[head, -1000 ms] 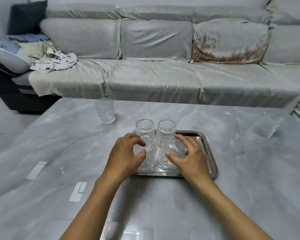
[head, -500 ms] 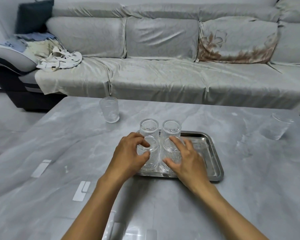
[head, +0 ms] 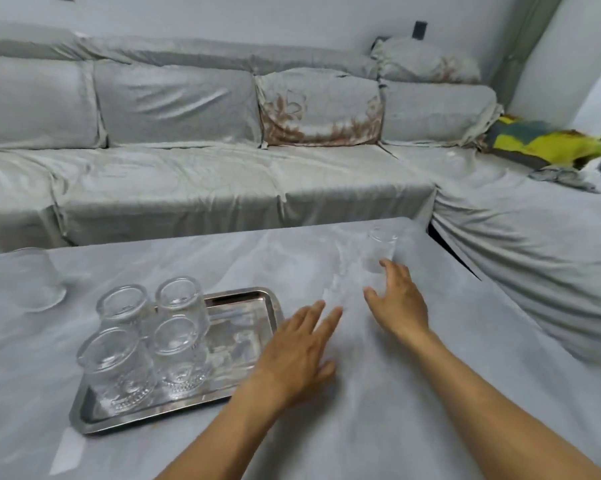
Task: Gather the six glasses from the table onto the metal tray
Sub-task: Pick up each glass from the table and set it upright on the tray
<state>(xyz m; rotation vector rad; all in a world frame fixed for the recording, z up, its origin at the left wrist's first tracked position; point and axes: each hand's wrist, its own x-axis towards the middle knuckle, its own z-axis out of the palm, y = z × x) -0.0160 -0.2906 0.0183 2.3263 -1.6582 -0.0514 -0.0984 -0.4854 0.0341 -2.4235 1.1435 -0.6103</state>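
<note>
Right hand [head: 398, 299], fingers spread and empty, is stretched toward a clear glass [head: 381, 249] beyond the metal tray [head: 254, 303], not yet gripped. Left hand [head: 297, 355] is held flat and empty beside the tray. Four ribbed glasses [head: 146, 337] are seen standing on the tray; another glass [head: 35, 282] is left behind it.

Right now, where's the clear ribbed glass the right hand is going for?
In the head view, the clear ribbed glass stands on the grey marble table near its far right corner, just beyond the open right hand, right of the metal tray.
</note>
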